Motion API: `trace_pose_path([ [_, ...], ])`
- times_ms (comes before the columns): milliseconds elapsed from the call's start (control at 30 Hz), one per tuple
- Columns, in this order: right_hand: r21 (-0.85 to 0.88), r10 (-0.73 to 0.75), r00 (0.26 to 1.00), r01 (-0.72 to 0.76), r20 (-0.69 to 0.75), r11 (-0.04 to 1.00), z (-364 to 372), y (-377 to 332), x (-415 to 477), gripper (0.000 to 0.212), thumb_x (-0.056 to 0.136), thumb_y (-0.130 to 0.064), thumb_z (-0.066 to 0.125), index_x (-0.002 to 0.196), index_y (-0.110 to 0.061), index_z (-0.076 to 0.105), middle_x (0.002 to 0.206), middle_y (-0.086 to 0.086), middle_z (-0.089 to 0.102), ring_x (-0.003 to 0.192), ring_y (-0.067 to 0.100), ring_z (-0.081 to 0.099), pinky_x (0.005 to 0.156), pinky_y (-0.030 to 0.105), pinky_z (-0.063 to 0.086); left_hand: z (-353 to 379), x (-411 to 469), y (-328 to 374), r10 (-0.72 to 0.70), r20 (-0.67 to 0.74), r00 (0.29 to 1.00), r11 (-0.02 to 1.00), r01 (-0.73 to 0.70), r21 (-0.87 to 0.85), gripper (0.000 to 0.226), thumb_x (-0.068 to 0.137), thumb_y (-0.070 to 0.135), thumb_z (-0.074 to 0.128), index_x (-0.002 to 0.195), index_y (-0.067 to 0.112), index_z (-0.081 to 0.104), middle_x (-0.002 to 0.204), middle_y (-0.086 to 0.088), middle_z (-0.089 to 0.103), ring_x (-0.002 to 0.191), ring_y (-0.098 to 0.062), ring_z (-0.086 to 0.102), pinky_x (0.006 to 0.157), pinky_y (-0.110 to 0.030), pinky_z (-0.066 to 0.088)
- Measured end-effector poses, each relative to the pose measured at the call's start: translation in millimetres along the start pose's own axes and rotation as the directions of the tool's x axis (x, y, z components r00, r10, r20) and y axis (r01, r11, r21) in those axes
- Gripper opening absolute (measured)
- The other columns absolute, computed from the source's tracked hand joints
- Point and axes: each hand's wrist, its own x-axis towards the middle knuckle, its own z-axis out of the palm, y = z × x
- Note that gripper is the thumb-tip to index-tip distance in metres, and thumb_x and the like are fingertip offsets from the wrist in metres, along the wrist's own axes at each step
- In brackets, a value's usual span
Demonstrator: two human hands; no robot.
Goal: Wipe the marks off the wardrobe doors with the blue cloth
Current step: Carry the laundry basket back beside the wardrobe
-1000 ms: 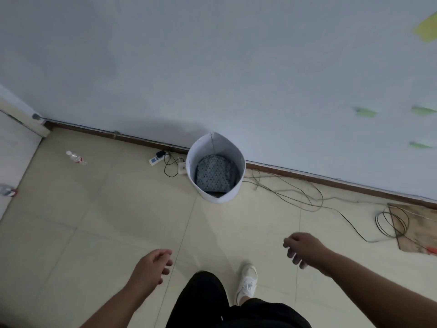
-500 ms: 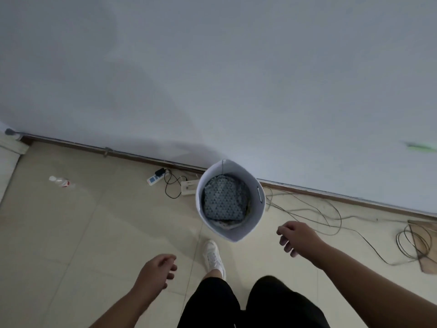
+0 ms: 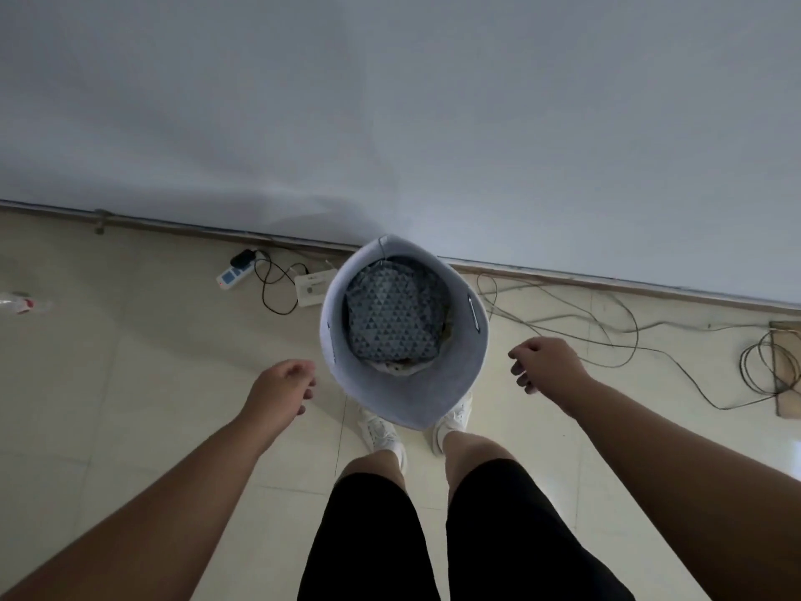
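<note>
A grey felt basket (image 3: 392, 399) stands on the tiled floor (image 3: 143, 383), its far side by the white wall (image 3: 390, 101). Inside lies the blue cloth (image 3: 390, 314), a blue-grey bundle with a triangle print that fills most of the opening. A pale scrap (image 3: 398, 367) peeks out from under its near edge. It is dim in there, and the bundle looks about as wide as it is deep, so I cannot pick out a long axis.

The person's white shoes (image 3: 379, 431) touch the basket's near wall. The left hand (image 3: 281, 386) hangs just left of the basket and the right hand (image 3: 544, 362) just to its right. Both have loosely curled fingers and hold nothing.

Far left of the basket lie a power strip (image 3: 234, 275) and a white box (image 3: 312, 288), joined by a black lead. Cables (image 3: 563, 323) trail off right to a wire coil (image 3: 776, 366) on a board. A plastic bottle (image 3: 21, 302) lies at the left edge.
</note>
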Motion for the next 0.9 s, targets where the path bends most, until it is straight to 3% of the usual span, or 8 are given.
trace_pose_path([
  [100, -0.117, -0.065, 0.992, 0.051, -0.111, 0.992, 22, -5, 54, 0.026, 0.086, -0.023, 0.055, 0.086, -0.004, 0.072, 0.080, 0.016, 0.073, 0.066, 0.024, 0.064, 0.064, 0.043, 0.058, 21, 54, 0, -0.027, 0.018, 0.999, 0.993, 0.025, 0.116, 0.053, 0.094, 0.034, 0.061, 0.144, 0.016, 0.056, 0.136, -0.010, 0.065, 0.117, -0.031, 0.065, 0.102, -0.051, 0.055],
  [167, -0.228, -0.140, 0.973, 0.096, -0.185, 0.969, 38, -10, 83, 0.026, 0.086, -0.033, 0.056, 0.092, -0.015, 0.073, 0.085, 0.005, 0.074, 0.076, 0.023, 0.064, 0.062, 0.035, 0.049, 33, 85, -1, -0.050, 0.021, 0.999, 0.991, 0.047, 0.126, 0.069, 0.093, 0.038, 0.064, 0.155, 0.019, 0.042, 0.153, -0.007, 0.052, 0.132, -0.030, 0.056, 0.108, -0.052, 0.050],
  [267, -0.242, -0.184, 0.975, 0.149, -0.126, 0.959, 58, -11, 122, 0.042, 0.088, -0.043, 0.061, 0.125, -0.023, 0.066, 0.105, -0.004, 0.072, 0.090, 0.018, 0.062, 0.073, 0.030, 0.045, 50, 121, -7, -0.029, -0.019, 0.999, 0.991, 0.032, 0.132, 0.041, 0.088, 0.039, 0.064, 0.128, 0.029, 0.063, 0.125, -0.001, 0.071, 0.110, -0.031, 0.068, 0.092, -0.054, 0.056],
  [333, -0.251, -0.189, 0.980, 0.167, -0.066, 0.953, 68, -7, 142, 0.032, 0.088, -0.035, 0.062, 0.117, -0.025, 0.068, 0.099, -0.004, 0.072, 0.090, 0.020, 0.066, 0.072, 0.034, 0.052, 62, 143, -7, -0.017, -0.015, 1.000, 0.991, 0.019, 0.133, 0.025, 0.088, 0.039, 0.063, 0.109, 0.026, 0.065, 0.104, -0.005, 0.074, 0.096, -0.032, 0.070, 0.086, -0.055, 0.059],
  [500, -0.385, -0.193, 0.981, 0.185, 0.020, 0.904, 91, 4, 173, 0.016, 0.088, -0.022, 0.052, 0.082, -0.015, 0.066, 0.077, 0.005, 0.066, 0.073, 0.027, 0.063, 0.058, 0.034, 0.050, 68, 181, -9, -0.095, 0.035, 0.995, 0.995, 0.094, 0.021, 0.036, 0.093, 0.032, 0.061, 0.127, 0.018, 0.065, 0.112, -0.007, 0.074, 0.101, -0.032, 0.072, 0.094, -0.053, 0.060],
  [667, -0.532, -0.219, 0.974, 0.216, 0.059, 0.819, 85, -3, 168, 0.014, 0.086, -0.016, 0.048, 0.084, -0.012, 0.062, 0.076, 0.004, 0.063, 0.069, 0.023, 0.058, 0.051, 0.029, 0.039, 57, 176, -6, -0.128, 0.076, 0.989, 0.985, 0.136, -0.105, 0.042, 0.092, 0.025, 0.063, 0.133, 0.018, 0.062, 0.110, -0.004, 0.076, 0.096, -0.022, 0.075, 0.074, -0.034, 0.062],
  [800, -0.539, -0.252, 0.964, 0.254, 0.079, 0.803, 66, -23, 132, 0.016, 0.088, -0.013, 0.048, 0.075, -0.018, 0.056, 0.072, 0.000, 0.059, 0.064, 0.014, 0.054, 0.048, 0.027, 0.035, 42, 136, 2, -0.073, 0.076, 0.994, 0.986, 0.083, -0.143, 0.042, 0.092, 0.028, 0.064, 0.132, 0.017, 0.061, 0.109, -0.001, 0.076, 0.095, -0.021, 0.075, 0.078, -0.037, 0.062],
  [900, -0.554, -0.262, 0.962, 0.257, 0.073, 0.792, 43, -39, 89, 0.015, 0.090, -0.015, 0.048, 0.078, -0.019, 0.056, 0.075, 0.000, 0.059, 0.067, 0.019, 0.054, 0.050, 0.029, 0.035, 20, 89, 4, -0.081, 0.048, 0.996, 0.979, 0.089, -0.185, 0.048, 0.093, 0.031, 0.066, 0.137, 0.015, 0.053, 0.117, -0.005, 0.072, 0.098, -0.023, 0.073, 0.078, -0.037, 0.060],
])
